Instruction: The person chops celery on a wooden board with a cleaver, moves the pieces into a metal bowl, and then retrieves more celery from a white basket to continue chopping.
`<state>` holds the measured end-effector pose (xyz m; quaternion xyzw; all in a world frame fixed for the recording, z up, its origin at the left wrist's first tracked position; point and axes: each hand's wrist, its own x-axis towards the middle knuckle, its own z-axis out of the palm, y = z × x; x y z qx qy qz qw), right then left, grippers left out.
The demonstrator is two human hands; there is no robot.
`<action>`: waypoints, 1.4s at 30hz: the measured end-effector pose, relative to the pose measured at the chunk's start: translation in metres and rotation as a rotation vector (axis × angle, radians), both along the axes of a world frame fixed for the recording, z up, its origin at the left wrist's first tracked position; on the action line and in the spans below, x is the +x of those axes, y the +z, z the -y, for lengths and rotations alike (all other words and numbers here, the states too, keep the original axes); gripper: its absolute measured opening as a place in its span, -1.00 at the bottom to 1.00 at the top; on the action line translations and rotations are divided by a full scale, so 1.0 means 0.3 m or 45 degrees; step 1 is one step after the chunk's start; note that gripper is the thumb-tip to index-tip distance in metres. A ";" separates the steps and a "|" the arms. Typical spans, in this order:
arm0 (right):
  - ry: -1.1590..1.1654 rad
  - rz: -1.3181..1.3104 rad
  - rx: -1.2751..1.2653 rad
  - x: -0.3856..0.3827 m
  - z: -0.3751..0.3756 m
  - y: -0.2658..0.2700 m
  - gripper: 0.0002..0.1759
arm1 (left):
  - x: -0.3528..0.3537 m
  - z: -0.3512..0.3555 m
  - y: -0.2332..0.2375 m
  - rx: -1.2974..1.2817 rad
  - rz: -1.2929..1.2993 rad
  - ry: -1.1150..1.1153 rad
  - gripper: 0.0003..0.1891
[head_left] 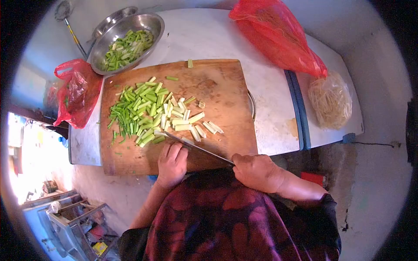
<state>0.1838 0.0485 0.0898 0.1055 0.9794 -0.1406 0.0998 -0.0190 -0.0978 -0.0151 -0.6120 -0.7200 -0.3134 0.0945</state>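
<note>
Head view shows celery looking mostly cut, heaped on the board, more in the far-left bowl. The right hand has its grip clamped on the knife; the left hand curls beside the blade, contents unclear.

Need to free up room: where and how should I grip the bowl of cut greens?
I'd pinch the metal bowl by its right rim, coming from the right, thumb inside, fingers outside. That rim flares free over the white table, while another bowl sits behind and a red bag lies lower left.
</note>
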 end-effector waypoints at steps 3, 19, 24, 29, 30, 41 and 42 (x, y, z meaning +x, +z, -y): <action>-0.012 -0.069 -0.017 -0.004 -0.003 -0.018 -0.82 | 0.002 -0.001 0.020 -0.009 -0.031 0.019 -0.90; -1.259 -0.397 -1.095 0.270 -0.154 -0.004 -0.83 | -0.204 -0.363 0.214 0.052 -0.077 0.228 -0.85; -1.127 -0.482 -0.978 0.322 -0.166 -0.065 -0.80 | -0.359 -0.690 0.157 -0.337 0.105 0.419 -0.78; -1.097 -0.422 -0.928 0.367 -0.162 -0.090 -0.78 | -0.407 -0.800 0.032 -0.546 -0.008 0.512 -0.76; -1.159 -0.415 -0.930 0.367 -0.155 -0.085 -0.77 | -0.397 -0.786 0.023 -0.522 -0.013 0.493 -0.76; -0.642 -0.235 -0.636 0.211 -0.146 0.031 -0.78 | -0.039 -0.056 0.247 -0.433 0.596 -0.167 -0.86; -0.595 -0.190 -0.637 0.178 -0.139 0.045 -0.76 | -0.040 -0.008 0.219 -0.435 0.562 -0.144 -0.87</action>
